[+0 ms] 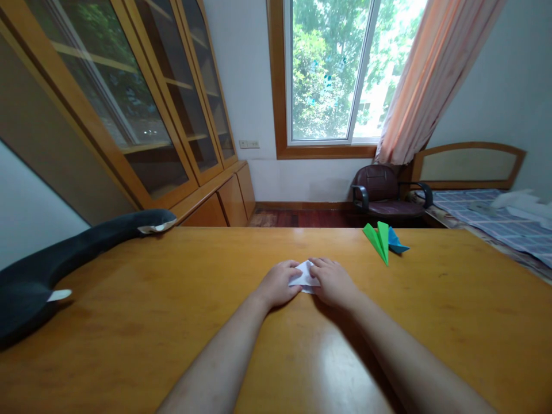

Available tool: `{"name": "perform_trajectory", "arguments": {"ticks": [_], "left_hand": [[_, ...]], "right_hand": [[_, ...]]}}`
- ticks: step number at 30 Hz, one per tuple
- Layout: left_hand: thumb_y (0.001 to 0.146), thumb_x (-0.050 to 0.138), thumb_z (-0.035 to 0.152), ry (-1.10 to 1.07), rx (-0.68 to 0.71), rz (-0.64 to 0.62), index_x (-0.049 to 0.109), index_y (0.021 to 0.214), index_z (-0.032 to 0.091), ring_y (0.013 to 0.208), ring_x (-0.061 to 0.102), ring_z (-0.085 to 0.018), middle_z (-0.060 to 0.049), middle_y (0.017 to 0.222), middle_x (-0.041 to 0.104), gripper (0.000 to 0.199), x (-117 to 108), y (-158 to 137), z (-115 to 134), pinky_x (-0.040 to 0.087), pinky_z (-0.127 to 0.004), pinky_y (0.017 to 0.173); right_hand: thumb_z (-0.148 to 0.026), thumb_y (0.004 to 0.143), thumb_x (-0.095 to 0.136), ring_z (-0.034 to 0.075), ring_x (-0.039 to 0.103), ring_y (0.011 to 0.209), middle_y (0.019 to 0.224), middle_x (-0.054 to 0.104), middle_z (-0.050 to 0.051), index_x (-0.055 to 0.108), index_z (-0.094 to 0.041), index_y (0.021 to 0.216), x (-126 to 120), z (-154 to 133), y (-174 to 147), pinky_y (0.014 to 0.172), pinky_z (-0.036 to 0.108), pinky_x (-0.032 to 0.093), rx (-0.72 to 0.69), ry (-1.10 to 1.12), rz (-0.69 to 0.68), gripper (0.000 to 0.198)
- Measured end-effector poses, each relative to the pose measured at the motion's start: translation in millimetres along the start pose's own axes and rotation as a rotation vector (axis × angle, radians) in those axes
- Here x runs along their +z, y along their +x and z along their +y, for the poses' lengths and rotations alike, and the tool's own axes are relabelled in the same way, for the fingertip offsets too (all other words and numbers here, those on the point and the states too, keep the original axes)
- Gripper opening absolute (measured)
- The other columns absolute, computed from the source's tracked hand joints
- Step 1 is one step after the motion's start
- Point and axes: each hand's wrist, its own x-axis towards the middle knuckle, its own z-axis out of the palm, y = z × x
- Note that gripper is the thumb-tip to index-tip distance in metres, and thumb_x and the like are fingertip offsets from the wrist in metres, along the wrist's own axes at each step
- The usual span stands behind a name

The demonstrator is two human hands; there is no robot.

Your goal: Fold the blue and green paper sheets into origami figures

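Observation:
A small folded sheet of white paper (305, 275) lies on the wooden table between my two hands. My left hand (281, 283) grips its left side, fingers curled over the top and thumb at the lower edge. On the other side, my right hand (333, 282) is closed on the paper's right end, with its fingers bent across it. Both ends of the paper are hidden under my fingers. A lower flap shows just beneath the main fold.
A green paper plane (381, 242) and a blue folded paper piece (397, 242) lie toward the table's back right. A dark plush toy (92, 244) stretches along the left side. Beyond the table (172, 322) stand a brown armchair (388, 192), a bed (495, 215) and a glass-fronted cabinet (190, 144).

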Motion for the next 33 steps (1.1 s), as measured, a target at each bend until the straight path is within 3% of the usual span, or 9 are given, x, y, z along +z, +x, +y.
{"name": "perform_trajectory", "arguments": {"ticks": [4, 8, 13, 20, 26, 33], "left_hand": [[0.075, 0.064, 0.026, -0.054, 0.071, -0.049, 0.07, 0.102, 0.021, 0.106, 0.057, -0.022, -0.007, 0.118, 0.061, 0.028, -2.4, -0.5, 5.5, 0.043, -0.031, 0.095], [0.075, 0.063, 0.025, -0.075, 0.103, -0.062, 0.07, 0.101, 0.022, 0.106, 0.057, -0.022, -0.006, 0.119, 0.061, 0.027, -1.8, -0.6, 8.9, 0.044, -0.03, 0.095], [0.075, 0.063, 0.022, -0.081, 0.131, -0.054, 0.069, 0.102, 0.022, 0.108, 0.057, -0.021, -0.006, 0.119, 0.061, 0.028, -1.5, -0.5, 11.7, 0.043, -0.03, 0.097], [0.074, 0.062, 0.02, -0.075, 0.12, -0.069, 0.07, 0.099, 0.021, 0.107, 0.058, -0.021, -0.005, 0.119, 0.061, 0.026, -4.6, -0.2, 15.0, 0.044, -0.029, 0.096], [0.072, 0.065, 0.019, -0.128, 0.043, -0.014, 0.072, 0.095, 0.022, 0.106, 0.059, -0.02, -0.006, 0.118, 0.062, 0.025, -4.2, -1.5, 6.0, 0.044, -0.03, 0.096], [0.061, 0.075, 0.02, -0.383, -0.157, 0.069, 0.073, 0.082, 0.016, 0.082, 0.062, -0.017, -0.004, 0.088, 0.069, 0.021, -7.9, -1.6, -17.6, 0.048, -0.026, 0.078]], "right_hand": [[-0.035, 0.075, 0.064, 0.031, 0.044, 0.126, 0.136, 0.049, 0.018, 0.063, -0.016, 0.094, 4.4, 8.4, 0.3, 0.099, 0.038, 0.037, -0.012, 0.116, -0.086, 0.027], [-0.024, 0.068, 0.066, 0.03, 0.042, 0.128, 0.125, 0.057, 0.016, 0.061, -0.017, 0.093, 8.4, 19.2, 2.4, 0.097, 0.035, 0.038, 0.014, 0.271, -0.155, 0.026], [-0.016, 0.065, 0.062, 0.022, 0.058, 0.095, 0.102, 0.062, 0.008, 0.058, -0.017, 0.09, 1.0, 24.3, 4.5, 0.078, 0.027, 0.043, 0.039, 0.355, -0.192, 0.026], [-0.019, 0.062, 0.065, 0.014, 0.051, 0.072, 0.083, 0.057, -0.001, 0.054, -0.019, 0.101, -11.5, 30.3, 2.3, 0.059, 0.021, 0.037, 0.152, 0.491, -0.318, 0.04], [-0.019, 0.064, 0.064, 0.011, 0.048, 0.063, 0.071, 0.052, -0.005, 0.054, -0.019, 0.091, -6.7, 33.2, 4.1, 0.053, 0.019, 0.033, 0.237, 0.638, -0.317, 0.029], [-0.021, 0.065, 0.061, 0.011, 0.048, 0.061, 0.067, 0.053, -0.004, 0.059, -0.017, 0.08, -3.9, 35.1, 6.4, 0.055, 0.02, 0.035, 0.262, 0.756, -0.246, 0.015]]}}
